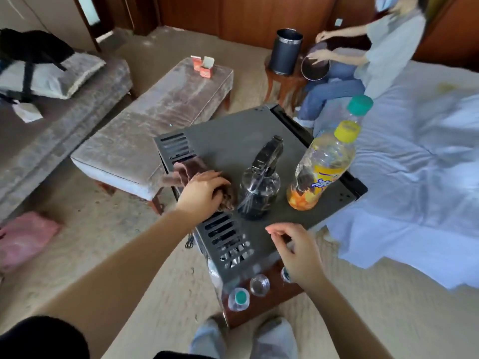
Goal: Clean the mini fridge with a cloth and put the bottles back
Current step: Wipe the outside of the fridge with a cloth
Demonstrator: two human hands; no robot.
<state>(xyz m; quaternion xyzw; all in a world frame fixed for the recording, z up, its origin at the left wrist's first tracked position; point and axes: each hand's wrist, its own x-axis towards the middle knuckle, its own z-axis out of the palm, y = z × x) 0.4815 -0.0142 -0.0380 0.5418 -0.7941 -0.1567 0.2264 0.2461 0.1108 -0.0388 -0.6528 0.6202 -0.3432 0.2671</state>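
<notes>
Head view looking down on the mini fridge. Our left hand grips a brown cloth bunched on the fridge's grey top, so we judge wiping is under way. Our right hand hovers over the near edge, fingers loosely curled, holding nothing. The bottles are not yet back. On top stand a spray bottle and a yellow-capped bottle with a little orange drink at its base, a teal-capped bottle just behind it. Small bottles, too blurred to judge their contents, sit below.
</notes>
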